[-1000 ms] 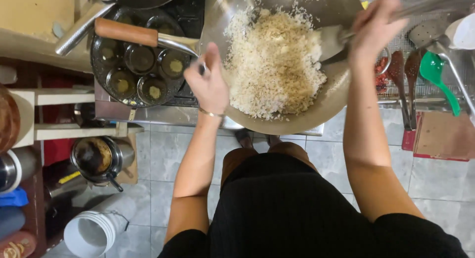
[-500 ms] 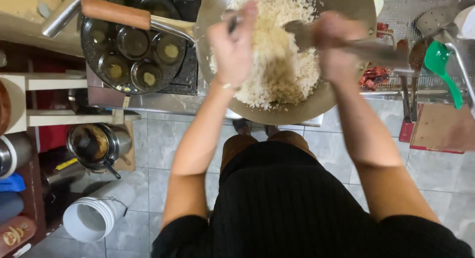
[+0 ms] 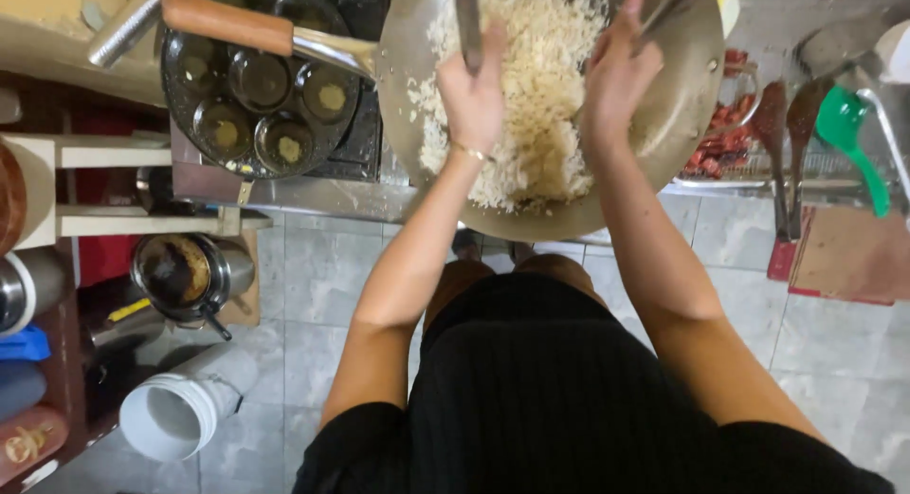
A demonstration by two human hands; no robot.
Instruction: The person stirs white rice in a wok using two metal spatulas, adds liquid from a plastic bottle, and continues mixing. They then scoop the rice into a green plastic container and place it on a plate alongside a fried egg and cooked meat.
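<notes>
Both hands work over a wide metal wok (image 3: 682, 124) heaped with white rice (image 3: 531, 96). The left hand (image 3: 474, 100) has its fingers clamped on a metal utensil (image 3: 467, 20) whose shaft rises over the rice. The right hand (image 3: 616, 77) grips what looks like a second metal handle (image 3: 668, 10), blurred at the top edge. Just left of the wok sits a dark dimpled pan (image 3: 256, 86) with a wooden handle (image 3: 227, 25).

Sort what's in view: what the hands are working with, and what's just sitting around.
In use:
left hand, gripping a metal utensil
right hand, gripping another utensil
wok
rice

Lying about:
dimpled pan
green ladle
white bucket
pot on the floor
</notes>
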